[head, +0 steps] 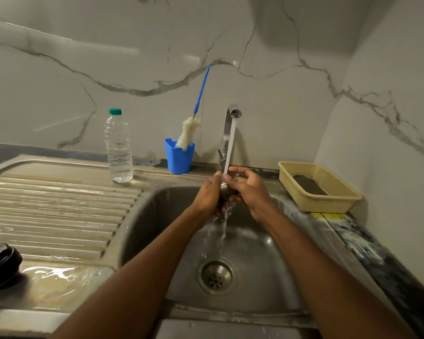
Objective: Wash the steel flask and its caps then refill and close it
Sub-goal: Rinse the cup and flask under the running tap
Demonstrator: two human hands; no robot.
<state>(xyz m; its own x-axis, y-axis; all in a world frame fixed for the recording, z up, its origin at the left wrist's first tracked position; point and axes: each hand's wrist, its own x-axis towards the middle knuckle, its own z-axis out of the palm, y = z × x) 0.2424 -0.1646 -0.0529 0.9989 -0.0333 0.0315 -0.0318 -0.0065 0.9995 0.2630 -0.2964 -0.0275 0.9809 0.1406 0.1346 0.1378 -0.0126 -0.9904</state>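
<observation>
My left hand (207, 196) and my right hand (246, 189) meet under the tap's running stream (229, 145), over the steel sink (162, 216). Between them they grip a small steel cap (223, 185). Only a shiny sliver of it shows between the fingers, and its lower part looks dark. Fingers of both hands curl round it, and water spills off them into the basin. A dark rounded cap (0, 263) lies on the wet drainboard at the far left. The steel flask itself is not in view.
A clear plastic water bottle (118, 148) with a green cap stands on the sink's back ledge. Beside it, a blue cup (179, 157) holds a blue-handled bottle brush (189, 133). A beige basket (328, 192) with a dark sponge sits right of the tap (230, 118). The drain (216, 277) lies below my hands.
</observation>
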